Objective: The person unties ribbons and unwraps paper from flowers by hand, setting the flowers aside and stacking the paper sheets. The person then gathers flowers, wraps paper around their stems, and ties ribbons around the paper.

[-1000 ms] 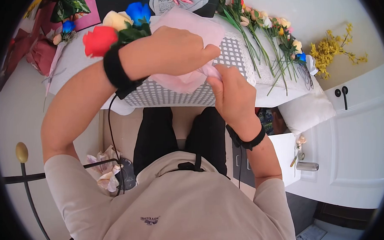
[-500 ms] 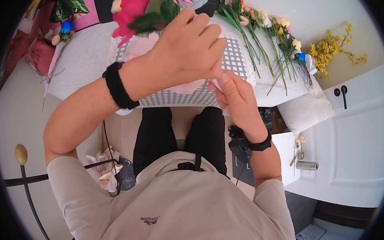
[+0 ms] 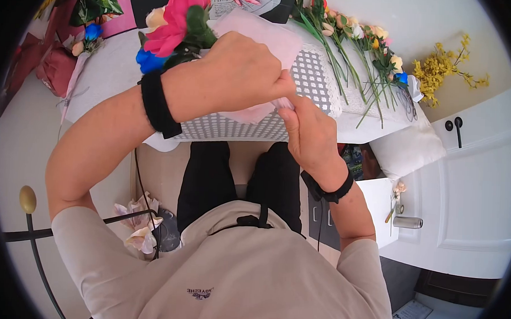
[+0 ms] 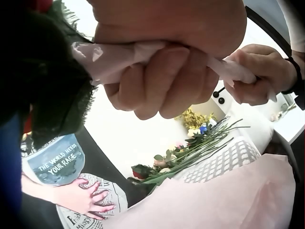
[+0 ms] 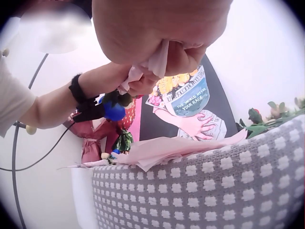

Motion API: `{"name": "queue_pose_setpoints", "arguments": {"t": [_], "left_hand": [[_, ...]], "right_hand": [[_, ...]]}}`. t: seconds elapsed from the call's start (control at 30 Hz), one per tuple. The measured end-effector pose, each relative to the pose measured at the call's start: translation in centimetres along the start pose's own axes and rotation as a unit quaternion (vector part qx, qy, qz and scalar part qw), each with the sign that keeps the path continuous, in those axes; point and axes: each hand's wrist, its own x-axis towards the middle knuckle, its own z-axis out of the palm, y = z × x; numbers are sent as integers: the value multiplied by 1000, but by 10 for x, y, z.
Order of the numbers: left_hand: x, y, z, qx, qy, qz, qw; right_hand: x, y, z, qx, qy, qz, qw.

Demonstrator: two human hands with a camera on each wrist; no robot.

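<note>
My left hand (image 3: 242, 73) grips the wrapped stems of an artificial flower bouquet (image 3: 178, 28), its blooms pointing to the far left. A pink, a cream and a blue bloom show in the head view. In the left wrist view, pale pink tissue paper (image 4: 112, 57) is bunched around the stems inside the curled left fingers (image 4: 167, 81). Just to the right, my right hand (image 3: 316, 133) pinches the twisted lower end of that paper between thumb and fingers. Beneath the hands lies a loose sheet of pink paper (image 5: 181, 150) on the table.
A grey-and-white checked cloth (image 3: 313, 76) covers the table's middle. Several loose flower stems (image 3: 356, 67) lie to the right, before yellow blossom sprigs (image 3: 450, 68). Wrapped flowers (image 3: 80, 55) stand at the left, and a black printed bag (image 3: 251, 2) is at the back.
The bouquet has turned about its stems: the red bloom has gone from view and a pink one now faces up. My left hand rose, then came lower again; the right hand keeps the paper end.
</note>
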Motion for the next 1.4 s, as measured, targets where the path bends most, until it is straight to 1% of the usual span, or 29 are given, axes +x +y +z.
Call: {"name": "queue_pose_setpoints", "arguments": {"t": [0.03,0.1,0.13,0.2,0.23,0.3,0.33,0.4,0.43,0.5,0.6,0.63,0.7,0.73,0.8,0.83,0.87,0.9,0.93,0.97,1.0,1.03,1.07,1.1,1.13,1.2,1.23,1.3,1.4], "left_hand": [[0,0,0,0,1,1,1000],[-1,1,1,-51,-35,-9,998],[-1,1,0,-51,-34,-7,998],[1,3,-4,-82,-97,-36,991],[2,3,-4,-82,-97,-35,991],[4,1,-4,-127,-183,-52,973],[6,-2,-2,-128,-183,-52,973],[11,-12,4,-197,-294,-35,935],[12,-15,6,-197,-294,-35,935],[16,-18,10,-233,-352,-28,906],[12,-17,9,-234,-344,-33,909],[13,-18,9,-236,-337,-18,911],[13,-20,11,-209,-381,-17,900],[10,-19,9,-211,-375,-1,903],[3,-13,3,-186,-304,-15,934],[2,-6,2,-188,-299,-5,936],[2,0,2,-92,-214,9,972],[5,6,1,5,-124,20,992],[13,16,4,-30,-32,-89,995],[17,22,2,-31,-28,-86,995],[17,30,-1,-54,4,-63,997],[16,39,-4,-77,34,-41,996],[13,48,-8,-87,20,-65,994],[10,52,-7,-88,20,-64,994],[7,53,-6,-84,23,-60,994],[2,57,-5,-81,25,-53,995],[1,60,-5,-99,14,-39,994],[-2,67,-3,-118,5,-25,993],[-4,82,1,-123,-1,-25,992]], "right_hand": [[0,1,0,-1,1,0,1000],[0,4,-1,-14,11,-33,999],[0,5,-1,-16,12,-31,999],[-1,6,0,-29,16,-49,998],[-2,6,0,-30,17,-48,998],[-4,4,0,-54,-7,-37,998],[-5,5,3,-54,-7,-37,998],[-7,6,8,-66,-3,-55,996],[-7,6,7,-66,-3,-55,996],[-6,6,6,-78,-13,-60,995],[-9,9,11,-71,0,-60,996],[-9,7,10,-85,2,-51,995],[-10,2,9,-83,-23,-31,996],[-12,3,10,-97,-20,-19,995],[-14,5,14,12,-33,-8,999],[-15,5,13,3,-30,-1,1000],[-15,4,11,52,-38,41,997],[-15,4,8,102,-46,80,990],[-15,4,5,96,-45,82,991],[-15,4,3,138,-49,101,984],[-14,4,0,180,-54,121,975],[-13,4,-6,179,-52,123,975],[-10,5,-16,227,-79,136,961],[-9,5,-23,275,-106,148,944],[-10,5,-26,275,-106,149,944],[-12,2,-30,316,-171,192,913],[-14,4,-32,315,-170,192,914],[-18,8,-37,339,-245,218,882],[-24,12,-41,352,-273,209,871]]}}
